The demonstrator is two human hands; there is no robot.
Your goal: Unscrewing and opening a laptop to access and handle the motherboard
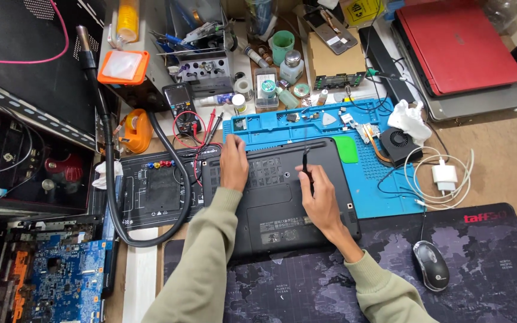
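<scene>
Sleeves lowest in frame, both forearms angling up onto the black laptop (276, 197), which lies base-up on the tabletop, half on the blue mat (384, 191). Left hand (233, 164) lies flat, fingers spread, pinning the back edge. Right hand (318, 194) has its grip pinched on a thin black tool (305, 160), tip near the hinge strip. Likely prying or unscrewing the base; next move needs steady tip placement.

At twelve o'clock we see a green cup (282, 46) and a small glass bottle (292, 66) among bench clutter; at one o'clock, a red laptop (457, 45) lies closed atop a grey one. A white charger with coiled cable (445, 176) sits at three o'clock, a black mouse (431, 265) at four. At seven o'clock lies a bare blue circuit board (67, 281); at ten, a multimeter (181, 101) and an orange tape dispenser (136, 130).
</scene>
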